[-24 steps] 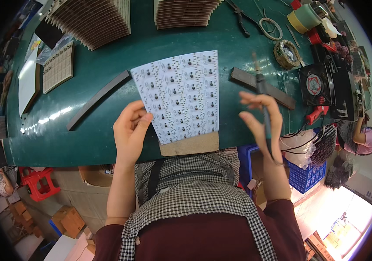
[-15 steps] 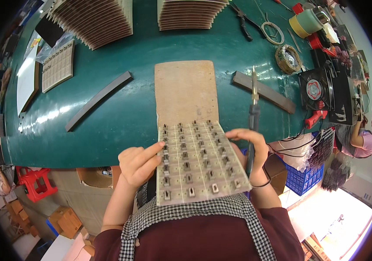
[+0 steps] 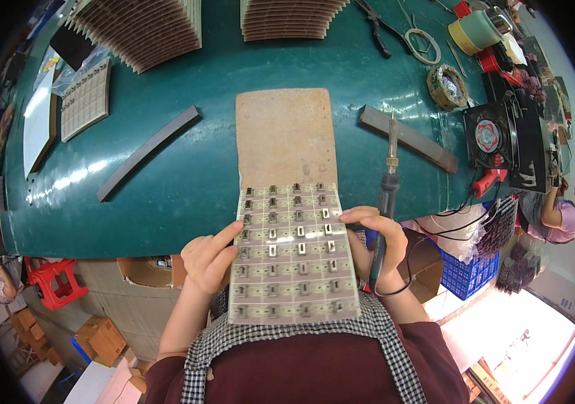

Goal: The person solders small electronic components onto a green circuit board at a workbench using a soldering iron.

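A pale circuit board panel (image 3: 289, 279) with rows of small metal-framed parts is held between my hands, in front of my checked apron. Its far edge overlaps the near end of a tan wooden board (image 3: 286, 138) on the table. My left hand (image 3: 208, 262) grips the panel's left edge, index finger stretched along it and thumb hidden. At the right edge, fingers of my right hand (image 3: 383, 239) touch the panel. That same hand holds a soldering iron (image 3: 387, 194), its tip pointing away from me and apart from the panel.
Dark bars lie left (image 3: 153, 151) and right (image 3: 408, 138) of the wooden board. Tall stacks of panels (image 3: 294, 20) stand at the back. To the right are pliers (image 3: 378, 34), a solder coil (image 3: 423, 47), a round tin (image 3: 447, 87) and a small fan (image 3: 489, 137).
The panel has turned and tilted, so it sits squarer to me and light glints off its middle rows. The soldering iron has shifted slightly in my right hand. Both hands keep hold.
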`<state>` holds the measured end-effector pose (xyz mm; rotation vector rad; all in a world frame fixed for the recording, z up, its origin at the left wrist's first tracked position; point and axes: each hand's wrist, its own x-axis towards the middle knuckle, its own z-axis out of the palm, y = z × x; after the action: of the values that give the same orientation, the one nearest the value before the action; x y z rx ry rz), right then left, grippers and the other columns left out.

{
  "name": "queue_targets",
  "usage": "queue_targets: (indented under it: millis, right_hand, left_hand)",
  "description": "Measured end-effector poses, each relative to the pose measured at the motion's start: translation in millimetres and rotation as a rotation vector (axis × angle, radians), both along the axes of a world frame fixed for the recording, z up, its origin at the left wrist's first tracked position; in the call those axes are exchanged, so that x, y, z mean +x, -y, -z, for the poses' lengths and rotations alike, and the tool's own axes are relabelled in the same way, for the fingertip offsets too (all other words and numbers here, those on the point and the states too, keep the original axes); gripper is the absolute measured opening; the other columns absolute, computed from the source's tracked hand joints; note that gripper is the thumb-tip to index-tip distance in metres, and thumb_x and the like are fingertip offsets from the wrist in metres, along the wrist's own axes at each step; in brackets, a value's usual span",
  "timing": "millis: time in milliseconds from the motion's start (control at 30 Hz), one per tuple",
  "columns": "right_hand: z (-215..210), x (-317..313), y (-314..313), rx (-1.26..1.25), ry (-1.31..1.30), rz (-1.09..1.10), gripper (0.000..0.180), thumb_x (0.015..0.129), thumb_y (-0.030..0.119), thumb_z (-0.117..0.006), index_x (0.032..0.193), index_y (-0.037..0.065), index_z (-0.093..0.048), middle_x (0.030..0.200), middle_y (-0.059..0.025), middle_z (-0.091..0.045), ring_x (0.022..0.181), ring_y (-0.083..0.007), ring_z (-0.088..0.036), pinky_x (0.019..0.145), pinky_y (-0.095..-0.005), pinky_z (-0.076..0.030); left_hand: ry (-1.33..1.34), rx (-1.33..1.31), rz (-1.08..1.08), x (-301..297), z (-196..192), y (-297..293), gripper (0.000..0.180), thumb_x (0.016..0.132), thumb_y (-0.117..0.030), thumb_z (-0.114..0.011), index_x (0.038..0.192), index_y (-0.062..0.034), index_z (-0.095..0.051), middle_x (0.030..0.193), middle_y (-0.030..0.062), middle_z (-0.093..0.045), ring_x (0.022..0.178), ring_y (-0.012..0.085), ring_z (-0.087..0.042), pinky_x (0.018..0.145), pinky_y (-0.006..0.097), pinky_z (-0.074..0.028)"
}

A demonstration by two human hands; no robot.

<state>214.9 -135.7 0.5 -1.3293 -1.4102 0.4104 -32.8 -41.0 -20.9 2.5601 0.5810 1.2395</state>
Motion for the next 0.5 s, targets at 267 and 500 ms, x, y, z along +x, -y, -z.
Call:
queue_targets:
  millis: [267,500]
  right_hand:
    - [-16,-15,-10,0.103,-0.040,-0.081,0.052,0.063,-0.010,-0.070,0.105,0.007,-0.047,0.085,-0.0105,-0.064,0.073,-0.0231,-0.064,0.064,-0.0304,-0.050]
    - [-14,-15,-17,0.085,-0.029,-0.065,0.049,0.063,-0.008,-0.072,0.104,0.007,-0.050,0.084,-0.0095,-0.065,0.072,-0.0218,-0.062,0.060,-0.0284,-0.048]
  left_hand:
    - [0.102,-0.260,-0.085,-19,18,7,0.016,0.076,-0.011,-0.059,0.086,-0.0042,-0.048,0.096,0.0208,-0.065,0.063,0.0220,-0.063,0.050,0.026,-0.047]
    - [0.522,-0.835,0.202,-26,27,12,0.028,0.084,-0.014,-0.058,0.107,0.0017,-0.051,0.115,0.0333,-0.051,0.108,0.0395,-0.053,0.089,0.045,-0.045]
